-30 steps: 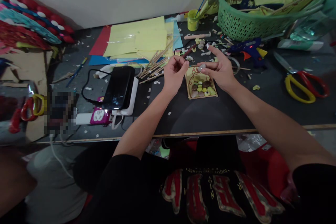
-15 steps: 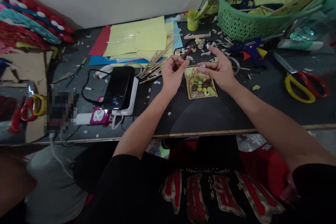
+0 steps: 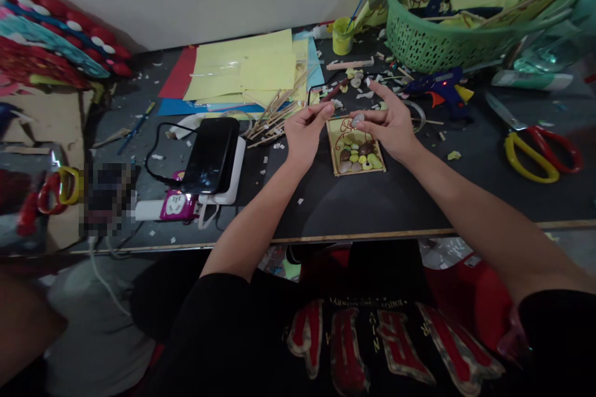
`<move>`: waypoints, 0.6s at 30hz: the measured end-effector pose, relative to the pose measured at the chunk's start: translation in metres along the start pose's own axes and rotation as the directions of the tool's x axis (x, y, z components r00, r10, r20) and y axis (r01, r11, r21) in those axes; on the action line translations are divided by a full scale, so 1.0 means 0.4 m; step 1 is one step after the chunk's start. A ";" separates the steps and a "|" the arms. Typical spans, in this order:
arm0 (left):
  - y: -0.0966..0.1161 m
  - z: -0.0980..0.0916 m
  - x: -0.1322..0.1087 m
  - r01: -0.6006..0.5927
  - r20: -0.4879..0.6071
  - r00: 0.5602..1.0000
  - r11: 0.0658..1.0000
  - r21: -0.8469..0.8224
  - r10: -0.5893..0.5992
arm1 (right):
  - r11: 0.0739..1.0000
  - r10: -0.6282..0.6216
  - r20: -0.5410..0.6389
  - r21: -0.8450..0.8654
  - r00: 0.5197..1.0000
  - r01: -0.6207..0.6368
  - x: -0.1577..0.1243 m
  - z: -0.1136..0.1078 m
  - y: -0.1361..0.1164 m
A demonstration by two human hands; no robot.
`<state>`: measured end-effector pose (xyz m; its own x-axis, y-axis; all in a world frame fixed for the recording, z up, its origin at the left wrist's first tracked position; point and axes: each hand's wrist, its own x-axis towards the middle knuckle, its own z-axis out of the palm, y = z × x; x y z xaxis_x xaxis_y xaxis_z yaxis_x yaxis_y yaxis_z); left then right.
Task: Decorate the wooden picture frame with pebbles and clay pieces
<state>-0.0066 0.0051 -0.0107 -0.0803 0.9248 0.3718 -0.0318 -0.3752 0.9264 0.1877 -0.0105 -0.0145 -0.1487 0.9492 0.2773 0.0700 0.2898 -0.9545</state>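
Observation:
My right hand (image 3: 388, 121) pinches a small pale stone (image 3: 357, 120) between thumb and fingertip, its index finger stretched away. Fingers pressed together, my left hand (image 3: 306, 130) is closed beside the upper left corner of a small frame; anything in its pinch is too small to name. The stick-edged frame (image 3: 334, 158) lies flat on the dark table between and below both hands. Yellow, brown and grey stones (image 3: 364, 149) fill its lower part, and red curled lines show on its yellow upper part.
Behind the hands lie thin sticks (image 3: 274, 115), yellow sheets (image 3: 246, 65) and a yellow paint pot (image 3: 343, 37). To the right are a blue glue gun (image 3: 440, 88), scissors (image 3: 531, 149) and a green basket (image 3: 419, 43). A black phone (image 3: 211, 155) is at left; another person's arm (image 3: 28, 329) shows lower left.
The fingers of my left hand have straightened somewhat and its fingertips have shifted slightly. My right hand holds the pale stone in nearly the same place.

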 end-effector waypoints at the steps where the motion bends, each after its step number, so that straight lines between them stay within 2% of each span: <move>1: 0.004 0.000 -0.001 0.020 -0.009 1.000 1.000 0.004 -0.020 | 1.000 0.003 -0.003 0.001 1.000 -0.003 0.000 0.000 0.000; 8: 0.005 0.000 -0.001 0.068 -0.044 0.997 0.995 0.080 -0.064 | 1.000 0.028 -0.027 0.009 0.999 -0.028 0.001 0.005 0.000; 13: 0.007 0.000 0.000 0.115 -0.061 0.992 0.986 0.120 -0.108 | 0.998 -0.009 0.008 -0.056 1.000 0.009 0.001 0.001 0.004; 18: 0.023 0.000 -0.008 0.124 -0.093 0.990 0.977 0.175 -0.109 | 1.000 0.009 0.040 -0.015 0.999 -0.008 0.000 -0.001 0.006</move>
<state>-0.0065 -0.0013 -0.0034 -0.1689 0.9503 0.2614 0.1331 -0.2408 0.9614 0.1882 -0.0096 -0.0166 -0.1874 0.9461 0.2643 0.0864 0.2839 -0.9550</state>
